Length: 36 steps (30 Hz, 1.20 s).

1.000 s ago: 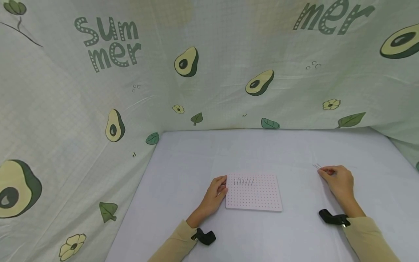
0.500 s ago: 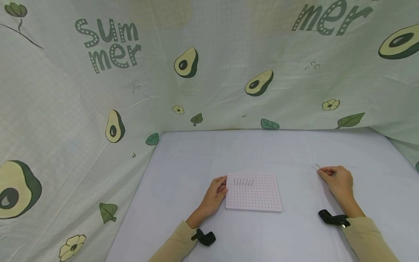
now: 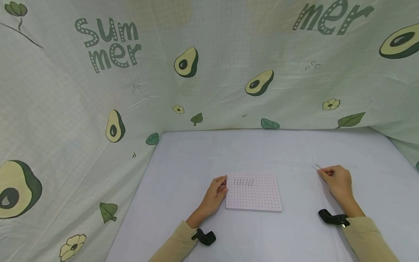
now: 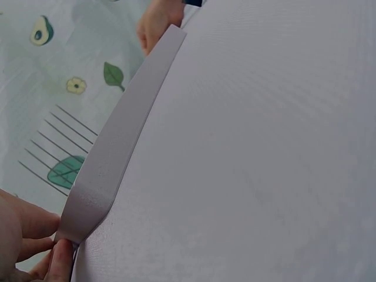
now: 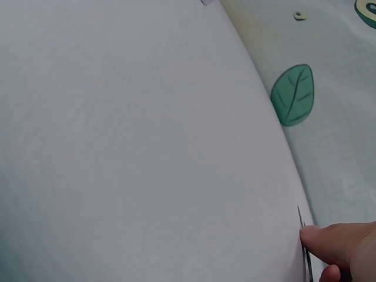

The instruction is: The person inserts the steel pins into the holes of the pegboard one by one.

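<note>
A pale pink board (image 3: 258, 198) with a grid of small holes lies on the table. Several thin metal pins (image 3: 246, 182) stand in a row in its upper left part; the left wrist view shows these pins (image 4: 67, 132) sticking out past the board (image 4: 117, 138). My left hand (image 3: 212, 198) grips the board's left edge between thumb and fingers. Off to the right, my right hand (image 3: 338, 182) is low over the table, thumb and fingertips together on thin metal pins (image 3: 316, 166) whose ends poke out. The right wrist view shows a pin (image 5: 299, 216) beside a fingertip.
White cloth covers the table (image 3: 203, 153). A curtain (image 3: 222, 102) printed with avocados and leaves hangs along the back and left side. Each wrist carries a black camera mount, the left mount (image 3: 205, 237) and the right mount (image 3: 332, 218).
My right hand has shifted very slightly, and the pin ends showing past its fingertips lie a little differently. The left hand and board stay where they were.
</note>
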{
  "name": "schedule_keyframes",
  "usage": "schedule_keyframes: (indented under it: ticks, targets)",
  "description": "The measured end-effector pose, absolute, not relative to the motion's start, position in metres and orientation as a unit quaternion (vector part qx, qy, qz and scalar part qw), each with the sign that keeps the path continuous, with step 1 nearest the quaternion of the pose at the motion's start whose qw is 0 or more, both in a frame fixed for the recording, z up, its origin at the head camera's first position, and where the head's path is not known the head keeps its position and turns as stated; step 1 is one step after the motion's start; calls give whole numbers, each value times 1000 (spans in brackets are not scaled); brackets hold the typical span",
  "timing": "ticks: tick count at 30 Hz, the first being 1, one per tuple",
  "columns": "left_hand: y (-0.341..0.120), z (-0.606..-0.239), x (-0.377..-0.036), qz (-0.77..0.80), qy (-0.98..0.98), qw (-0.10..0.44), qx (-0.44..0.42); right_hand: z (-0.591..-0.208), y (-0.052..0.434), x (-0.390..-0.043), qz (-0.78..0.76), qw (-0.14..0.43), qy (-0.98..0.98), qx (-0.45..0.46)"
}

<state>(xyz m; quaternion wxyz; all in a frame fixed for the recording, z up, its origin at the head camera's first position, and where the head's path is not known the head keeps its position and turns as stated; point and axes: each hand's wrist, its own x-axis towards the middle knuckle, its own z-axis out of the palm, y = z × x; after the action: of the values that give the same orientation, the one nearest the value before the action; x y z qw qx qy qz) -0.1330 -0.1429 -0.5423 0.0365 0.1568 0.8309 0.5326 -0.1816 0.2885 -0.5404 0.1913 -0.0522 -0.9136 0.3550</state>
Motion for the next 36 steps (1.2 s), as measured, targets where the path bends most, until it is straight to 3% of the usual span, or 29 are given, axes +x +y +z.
schedule_keyframes:
  ticks: [8,21,36]
  targets:
    - [-143,-543,-134,537,828,34,160,-539,288,-179,369,160,-914,-59]
    - [-142,-541,-136,531,832,33,159,-531,284,-180,395,158,-904,-44]
    - [-141,-540,-134,535,831,37,152,-514,264,-178,434,159,-885,57]
